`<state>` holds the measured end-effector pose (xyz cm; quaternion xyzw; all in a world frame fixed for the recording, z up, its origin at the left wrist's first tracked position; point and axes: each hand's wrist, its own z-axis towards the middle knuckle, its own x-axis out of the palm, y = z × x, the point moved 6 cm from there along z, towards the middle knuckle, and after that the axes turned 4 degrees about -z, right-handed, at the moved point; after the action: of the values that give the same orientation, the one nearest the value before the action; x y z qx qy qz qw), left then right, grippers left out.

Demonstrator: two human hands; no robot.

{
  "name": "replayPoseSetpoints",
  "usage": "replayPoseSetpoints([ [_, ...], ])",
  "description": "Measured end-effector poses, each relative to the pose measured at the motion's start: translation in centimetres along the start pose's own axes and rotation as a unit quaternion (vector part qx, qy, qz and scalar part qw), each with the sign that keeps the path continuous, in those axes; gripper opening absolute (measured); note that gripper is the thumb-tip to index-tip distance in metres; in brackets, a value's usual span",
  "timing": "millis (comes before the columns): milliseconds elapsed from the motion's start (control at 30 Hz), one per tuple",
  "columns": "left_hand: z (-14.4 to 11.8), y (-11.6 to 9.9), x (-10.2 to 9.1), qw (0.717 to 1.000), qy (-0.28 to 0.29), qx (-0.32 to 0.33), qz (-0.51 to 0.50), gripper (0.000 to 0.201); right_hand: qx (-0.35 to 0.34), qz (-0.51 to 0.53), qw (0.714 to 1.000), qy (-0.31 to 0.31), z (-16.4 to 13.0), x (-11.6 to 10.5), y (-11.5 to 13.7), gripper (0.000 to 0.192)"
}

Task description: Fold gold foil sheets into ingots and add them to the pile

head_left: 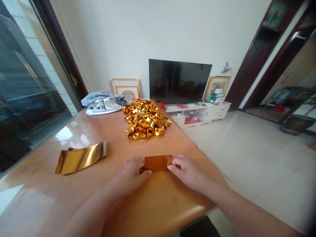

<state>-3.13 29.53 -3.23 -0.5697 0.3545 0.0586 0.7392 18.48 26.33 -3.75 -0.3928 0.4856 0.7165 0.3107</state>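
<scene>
A small folded sheet of gold foil paper lies flat on the wooden table. My left hand pinches its left end and my right hand presses its right end with the fingertips. A stack of flat gold foil sheets, slightly curled, rests to the left. Further back sits a heap of several folded gold foil pieces.
A grey cloth bundle lies at the table's far left corner. The table's right edge runs close by my right hand, with tiled floor beyond. A dark television stands on a white low cabinet against the wall. Glass doors are at left.
</scene>
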Motion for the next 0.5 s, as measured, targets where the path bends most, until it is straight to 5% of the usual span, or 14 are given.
replayPoseSetpoints([
  [267, 0.7, 1.3, 0.4, 0.984, 0.007, -0.028, 0.173, 0.033, 0.051, -0.007, 0.998, -0.021, 0.6, 0.3, -0.5, 0.031],
  [500, 0.7, 0.9, 0.2, 0.980, -0.004, -0.048, 0.193, 0.032, 0.070, -0.020, 0.997, -0.024, 0.6, 0.4, -0.5, 0.029],
])
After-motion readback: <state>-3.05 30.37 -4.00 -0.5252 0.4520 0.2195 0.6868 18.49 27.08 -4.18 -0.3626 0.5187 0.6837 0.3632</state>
